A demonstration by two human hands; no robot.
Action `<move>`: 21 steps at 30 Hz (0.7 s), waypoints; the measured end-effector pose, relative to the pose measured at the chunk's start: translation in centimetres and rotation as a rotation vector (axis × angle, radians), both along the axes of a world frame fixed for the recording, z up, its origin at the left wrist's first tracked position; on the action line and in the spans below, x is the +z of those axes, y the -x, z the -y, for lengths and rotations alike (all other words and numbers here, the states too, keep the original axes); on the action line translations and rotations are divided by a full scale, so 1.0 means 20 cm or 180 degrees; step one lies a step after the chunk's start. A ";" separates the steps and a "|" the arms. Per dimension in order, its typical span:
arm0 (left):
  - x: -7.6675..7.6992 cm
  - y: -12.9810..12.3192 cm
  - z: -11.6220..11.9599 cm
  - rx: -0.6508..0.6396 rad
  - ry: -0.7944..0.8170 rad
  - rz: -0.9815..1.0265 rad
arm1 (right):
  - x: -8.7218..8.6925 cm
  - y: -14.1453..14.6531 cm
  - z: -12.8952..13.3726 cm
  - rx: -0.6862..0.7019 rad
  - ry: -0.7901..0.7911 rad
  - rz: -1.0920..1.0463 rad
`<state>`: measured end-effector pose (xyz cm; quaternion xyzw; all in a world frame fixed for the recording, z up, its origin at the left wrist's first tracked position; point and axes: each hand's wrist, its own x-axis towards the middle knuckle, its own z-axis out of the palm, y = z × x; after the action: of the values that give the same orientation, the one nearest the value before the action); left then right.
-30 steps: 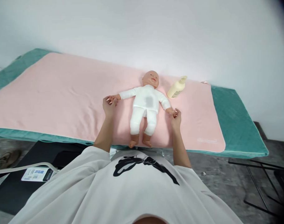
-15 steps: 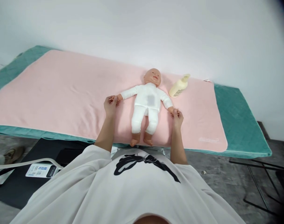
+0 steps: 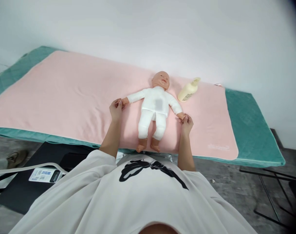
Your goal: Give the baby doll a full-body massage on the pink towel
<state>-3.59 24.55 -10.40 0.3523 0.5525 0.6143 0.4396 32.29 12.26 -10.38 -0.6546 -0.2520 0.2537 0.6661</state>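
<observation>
A baby doll [image 3: 154, 102] in white cloth lies on its back on a pink mat [image 3: 65, 87], head toward the wall, arms spread and bare feet at the mat's near edge. My left hand [image 3: 117, 107] pinches the doll's hand on the left side. On the right side, my right hand [image 3: 187, 123] has its fingers closed on the doll's other hand. A pale yellow pump bottle [image 3: 188, 91] lies tilted on the mat, right of the doll's head.
The mat covers a green padded bed [image 3: 250, 123] against a white wall. Below on the left are a black seat [image 3: 18, 195], a white labelled card [image 3: 44, 175] and a shoe [image 3: 16, 158]. Black metal legs [image 3: 268, 195] stand at the lower right.
The view has shifted slightly, moving the bed, doll and bottle a little in the picture. Both hands keep their hold on the doll's hands.
</observation>
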 end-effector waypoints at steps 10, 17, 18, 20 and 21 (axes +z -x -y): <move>-0.03 0.03 -0.01 -0.0087 -0.0107 -0.0017 | 0.01 0.02 0.02 0.0149 -0.0272 -0.0040; 0.01 0.00 0.01 0.0086 -0.0121 -0.0170 | 0.02 0.05 0.02 -0.0082 -0.0019 0.0155; 0.02 0.00 0.02 0.0082 -0.0087 -0.0146 | 0.02 0.05 0.02 -0.0111 -0.0001 0.0159; 0.03 -0.01 0.02 0.0078 -0.0034 -0.0085 | 0.02 0.05 0.01 -0.0160 0.0020 0.0172; 0.03 -0.01 0.02 0.0084 -0.0016 -0.0052 | 0.02 0.05 0.01 -0.0176 0.0026 0.0190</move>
<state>-3.41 24.24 -9.82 0.3511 0.5592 0.6185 0.4260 31.34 11.97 -10.04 -0.6713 -0.2526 0.2166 0.6624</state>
